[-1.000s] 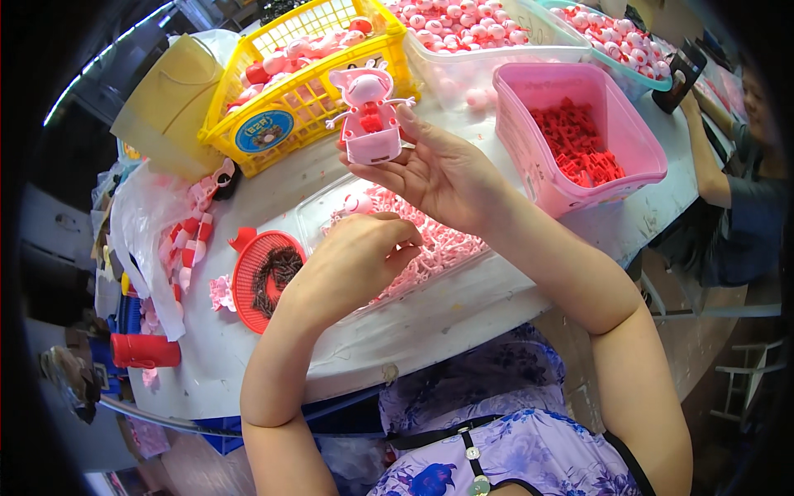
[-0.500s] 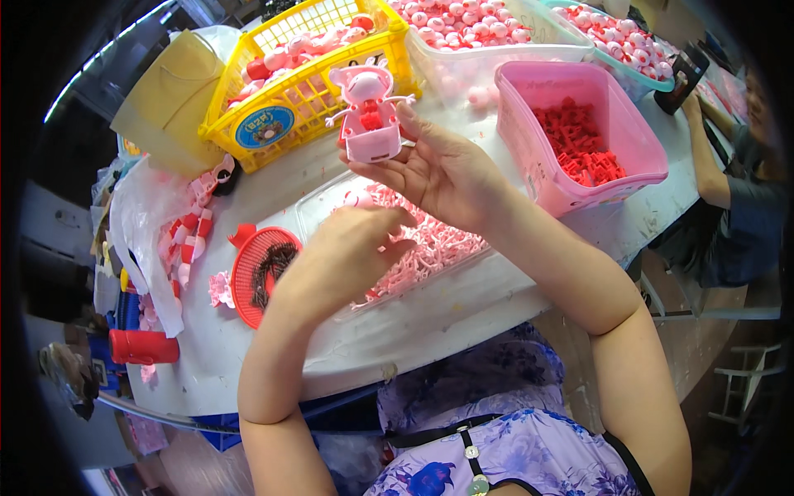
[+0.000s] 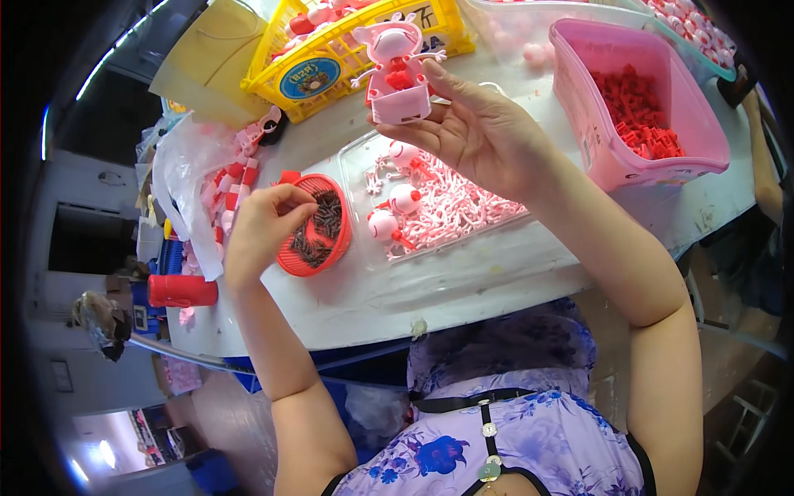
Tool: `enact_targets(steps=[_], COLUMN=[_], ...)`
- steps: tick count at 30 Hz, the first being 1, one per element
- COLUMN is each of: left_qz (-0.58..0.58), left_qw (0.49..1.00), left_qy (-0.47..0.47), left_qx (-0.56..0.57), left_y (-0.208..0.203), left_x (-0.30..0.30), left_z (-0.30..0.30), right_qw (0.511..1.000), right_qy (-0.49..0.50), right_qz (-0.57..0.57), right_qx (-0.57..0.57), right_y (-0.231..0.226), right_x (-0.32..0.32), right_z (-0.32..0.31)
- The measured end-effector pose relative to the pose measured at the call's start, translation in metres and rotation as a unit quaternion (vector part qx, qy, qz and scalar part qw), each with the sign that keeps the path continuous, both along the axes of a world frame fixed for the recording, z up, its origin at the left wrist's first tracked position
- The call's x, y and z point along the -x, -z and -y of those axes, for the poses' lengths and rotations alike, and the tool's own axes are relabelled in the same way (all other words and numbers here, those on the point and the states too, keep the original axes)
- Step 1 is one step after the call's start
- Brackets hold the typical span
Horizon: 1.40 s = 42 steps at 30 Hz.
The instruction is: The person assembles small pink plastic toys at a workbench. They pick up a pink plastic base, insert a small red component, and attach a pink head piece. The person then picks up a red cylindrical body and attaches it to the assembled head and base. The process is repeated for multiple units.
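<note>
My right hand (image 3: 494,132) holds up a pink toy figure (image 3: 400,106) by its box-shaped body, thumb on one side and fingers beneath. The figure has a pale round head with ears, thin side arms and red parts at its middle. My left hand (image 3: 263,227) is at a round red basket (image 3: 348,227) of small dark screw-like pieces (image 3: 328,217). Its thumb and forefinger are pinched together above them; anything between the fingertips is too small to make out. A clear tray (image 3: 357,198) of thin pink pieces (image 3: 463,207) lies beside the basket, with several white-and-red round parts (image 3: 405,198) on top.
A yellow basket (image 3: 263,87) of pink and red parts stands at the back. On the right is a pink bin (image 3: 583,124) of red pieces (image 3: 637,116), with tubs of round parts behind. At left lie a plastic bag (image 3: 186,169) and a red cylinder (image 3: 184,290).
My left hand has moved left from over the clear tray to the red basket and pinched its fingers. My right hand still holds up the figure. The whole view has shifted.
</note>
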<state>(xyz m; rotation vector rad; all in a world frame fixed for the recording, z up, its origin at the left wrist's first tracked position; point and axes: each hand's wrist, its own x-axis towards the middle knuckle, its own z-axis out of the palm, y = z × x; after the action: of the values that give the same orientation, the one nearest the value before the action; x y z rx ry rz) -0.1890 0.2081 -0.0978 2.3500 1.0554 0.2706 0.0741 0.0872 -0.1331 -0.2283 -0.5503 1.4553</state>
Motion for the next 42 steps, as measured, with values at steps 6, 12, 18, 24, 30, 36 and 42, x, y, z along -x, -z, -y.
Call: enact_targets(steps=[6, 12, 18, 24, 30, 36, 42], left_qz=[-0.002, 0.003, -0.034, -0.058, -0.06, -0.011, 0.06], left_qw=[0.998, 0.999, 0.999, 0.997, 0.997, 0.998, 0.996], left_qy=[-0.035, -0.033, -0.012, -0.002, 0.008, -0.057, -0.045], left_qx=[-0.048, -0.035, -0.032, -0.041, -0.05, 0.012, 0.05], left_y=[0.023, 0.032, 0.03, 0.027, 0.034, 0.037, 0.035], left_x=[0.01, 0.025, 0.019, 0.016, 0.023, 0.026, 0.032], left_z=[0.006, 0.006, 0.01, 0.013, 0.008, 0.004, 0.002], right_qw=[1.0, 1.0, 1.0, 1.0, 1.0, 1.0, 1.0], right_qy=[-0.002, 0.001, -0.002, -0.004, -0.01, -0.013, -0.015], right_qz=[0.009, 0.002, 0.009, 0.014, 0.007, 0.017, 0.009], right_qx=[0.002, 0.026, 0.027, 0.024, 0.018, 0.009, 0.007], right_y=[-0.003, -0.004, -0.001, -0.001, -0.001, -0.002, -0.001], right_x=[0.005, 0.004, 0.005, 0.004, 0.005, 0.004, 0.004], right_z=[0.006, 0.005, 0.004, 0.004, 0.004, 0.003, 0.005])
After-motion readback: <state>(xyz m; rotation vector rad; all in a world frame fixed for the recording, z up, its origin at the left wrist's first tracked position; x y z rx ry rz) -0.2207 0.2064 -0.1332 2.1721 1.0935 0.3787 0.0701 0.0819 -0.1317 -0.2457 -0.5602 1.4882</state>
